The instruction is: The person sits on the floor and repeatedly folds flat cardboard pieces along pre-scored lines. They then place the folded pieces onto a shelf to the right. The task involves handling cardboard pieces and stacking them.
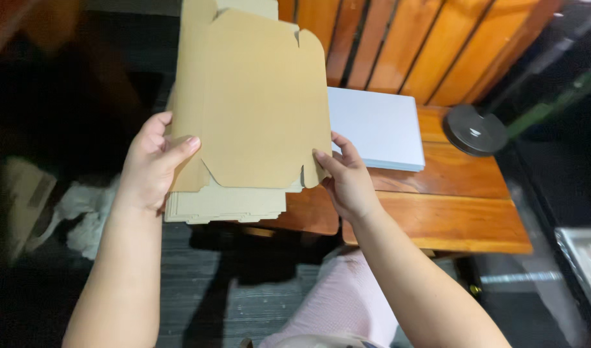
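Flat brown cardboard box blank (257, 96) sits lifted off a stack of the same blanks (224, 205), pinched at both lower corners so it peels free. Left hand (150, 164) clamps its 9 o'clock edge, right hand (347, 180) its 3 o'clock tab. Beyond, at 2 o'clock, a white sheet pile (376, 125) lies on an orange wooden bench (450, 219); a dark floor (199, 290) lies below.
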